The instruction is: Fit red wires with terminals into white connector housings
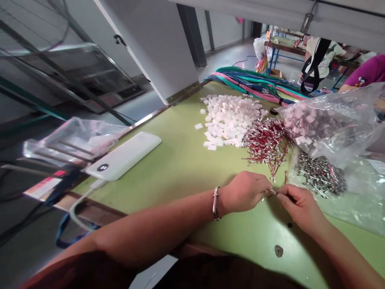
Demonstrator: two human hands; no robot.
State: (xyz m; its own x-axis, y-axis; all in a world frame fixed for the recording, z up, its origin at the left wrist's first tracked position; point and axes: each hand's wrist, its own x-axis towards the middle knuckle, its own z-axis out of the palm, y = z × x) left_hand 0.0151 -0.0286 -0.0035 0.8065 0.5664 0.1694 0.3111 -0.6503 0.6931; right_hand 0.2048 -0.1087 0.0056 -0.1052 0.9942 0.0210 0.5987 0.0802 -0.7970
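Note:
My left hand (247,192), with a metal bracelet at the wrist, pinches a tiny light-coloured piece at its fingertips. Facing it, my right hand (296,202) grips a short dark wire, and the fingertips of both hands nearly meet. The exact form of these small parts is hard to make out. Just beyond the hands lies a pile of short red wires with silvery ends (266,140). White plastic pieces (228,118) are heaped behind and to the left of it. Dark metal pins (320,174) lie on clear plastic to the right.
A white power bank (124,156) with a cable sits at the table's left edge. Bundled coloured cables (252,84) run along the back. A clear bag of pieces (327,120) stands at the right. People are visible behind, a purple sleeve (365,72) among them.

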